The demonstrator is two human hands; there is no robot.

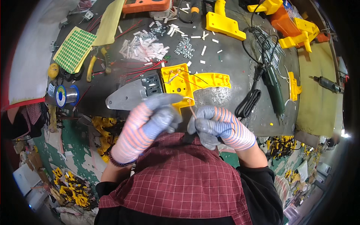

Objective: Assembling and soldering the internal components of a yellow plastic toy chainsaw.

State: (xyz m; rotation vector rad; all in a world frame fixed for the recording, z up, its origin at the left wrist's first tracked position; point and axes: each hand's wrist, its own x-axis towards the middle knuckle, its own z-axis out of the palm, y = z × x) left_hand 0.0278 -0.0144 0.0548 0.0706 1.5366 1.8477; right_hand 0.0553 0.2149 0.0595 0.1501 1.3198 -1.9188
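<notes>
Both hands wear striped grey-tipped gloves. My right hand (215, 129) is closed, pinching a thin brownish wire (192, 111) that runs up to the yellow housing. My left hand (150, 120), slightly blurred, has its index finger stretched toward the housing's lower edge; its other fingers are bent, thumb apart, with nothing visible between them. The yellow plastic half-housing (176, 83) lies open-side up with its handle pointing right. Thin wires cross its inside. A grey tapered metal plate (129, 95) with a black slotted block (152, 84) extends from its left side.
A green soldering iron (275, 92) with coiled cord lies right, beside metal rods. White sleeves (144, 48), nuts (184, 47) and red wires lie beyond the housing. On the left are pliers (91, 68), a solder spool (67, 95) and a green-dotted sticker sheet (75, 48).
</notes>
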